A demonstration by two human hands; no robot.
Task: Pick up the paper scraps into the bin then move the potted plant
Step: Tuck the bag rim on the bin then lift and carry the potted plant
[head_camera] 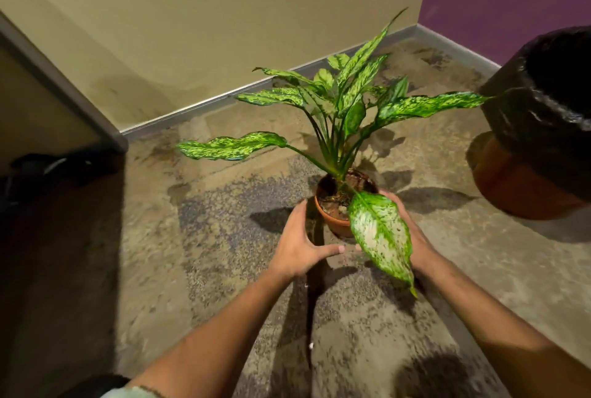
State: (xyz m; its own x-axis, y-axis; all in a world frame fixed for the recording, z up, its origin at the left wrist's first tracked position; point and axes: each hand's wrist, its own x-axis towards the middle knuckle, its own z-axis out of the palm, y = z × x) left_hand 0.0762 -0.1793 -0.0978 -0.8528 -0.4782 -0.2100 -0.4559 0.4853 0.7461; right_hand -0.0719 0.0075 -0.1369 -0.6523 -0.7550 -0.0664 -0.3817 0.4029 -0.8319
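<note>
A: Head view: where is the potted plant [339, 206] found, and how is it being held?

B: It is seen on the worn floor [224, 238], near the corner where the beige wall meets the purple one. The terracotta pot is flanked by both hands. The left hand [299, 242] is set against the pot's left side, fingers [329, 250] spread, thumb reaching under the front. The right hand [412, 238] is placed on the right side, largely hidden by a drooping variegated leaf, so the state of its fingers cannot be told.

A: Why is it gripped that way?

B: Probably so the pot is cradled evenly and the stems are left untouched; a two-sided hold suits lifting. Whether the pot is raised off the floor cannot be told.

A: And the bin?

B: A bin [543, 122] lined with a black bag is seen at the right edge. No paper scraps are visible on the floor, so that part is judged done.

A: Any writing?

B: None can be read.
</note>
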